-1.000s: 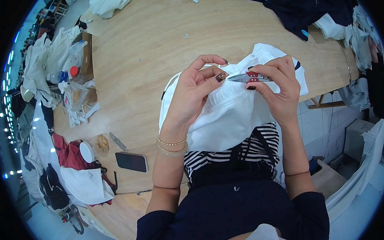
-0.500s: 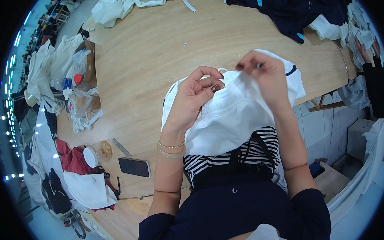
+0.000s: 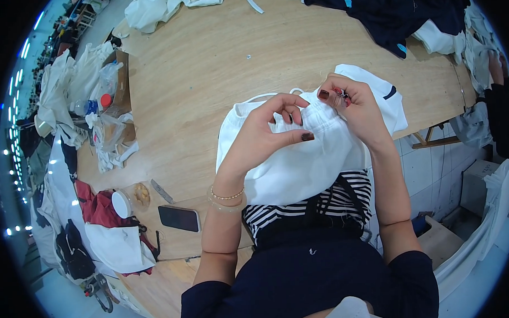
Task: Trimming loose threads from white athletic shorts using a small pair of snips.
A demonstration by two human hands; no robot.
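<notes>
A white garment (image 3: 299, 168) with a gathered elastic waistband (image 3: 320, 118) lies over the table's near edge and my lap. A thin white cord (image 3: 260, 96) loops out at its far side. Over the waistband, my left hand (image 3: 270, 122) is open, thumb and fingers curved apart with a gap between them. My right hand (image 3: 350, 102) is closed at the waistband's right end. In its curled fingers shows a small red and silvery thing (image 3: 343, 96), mostly hidden, its kind unclear. Whether that hand also pinches the fabric is hard to see.
On the wooden table (image 3: 201, 77) to the left are a phone (image 3: 179, 218), a blade-like tool (image 3: 161, 191), a clear jar (image 3: 133, 199) and a cardboard box (image 3: 123, 79). Dark garments (image 3: 395, 14) lie far right. Another person's sleeve (image 3: 498, 117) shows at the right edge.
My left hand has loosened from the waistband, its thumb and fingers now apart. My right hand has come down slightly and turned, showing the small red and silvery thing.
</notes>
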